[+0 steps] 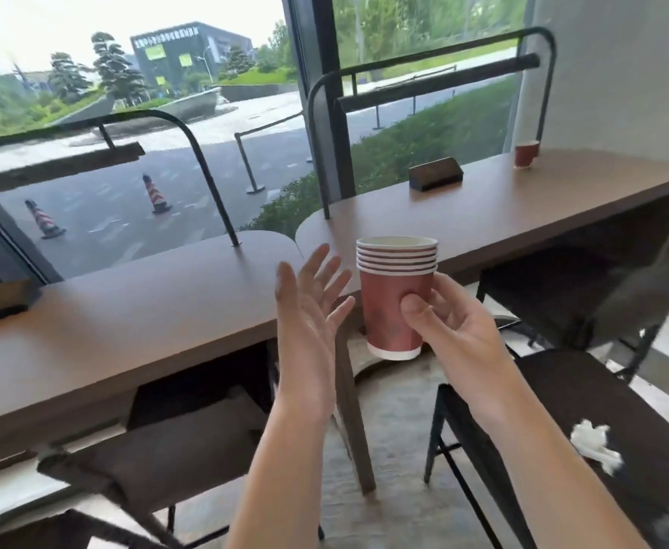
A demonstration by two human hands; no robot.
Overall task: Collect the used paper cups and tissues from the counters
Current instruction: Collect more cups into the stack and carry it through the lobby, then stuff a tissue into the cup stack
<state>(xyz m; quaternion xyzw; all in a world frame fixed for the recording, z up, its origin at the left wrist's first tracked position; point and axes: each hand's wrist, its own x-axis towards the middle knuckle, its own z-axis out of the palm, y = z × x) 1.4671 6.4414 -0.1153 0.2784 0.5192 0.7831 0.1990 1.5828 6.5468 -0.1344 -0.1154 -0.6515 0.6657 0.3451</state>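
The right hand (449,330) has its grip clamped on a stack of red paper cups (396,295); the left hand (309,307) is beside it, fingers apart, above the tabletop (126,330).

Brown window counters (134,326), dark stools (586,394), daylight through glass (107,93).

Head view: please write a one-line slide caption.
Right hand holds stacked red paper cups; left hand open; another cup waits on counter.
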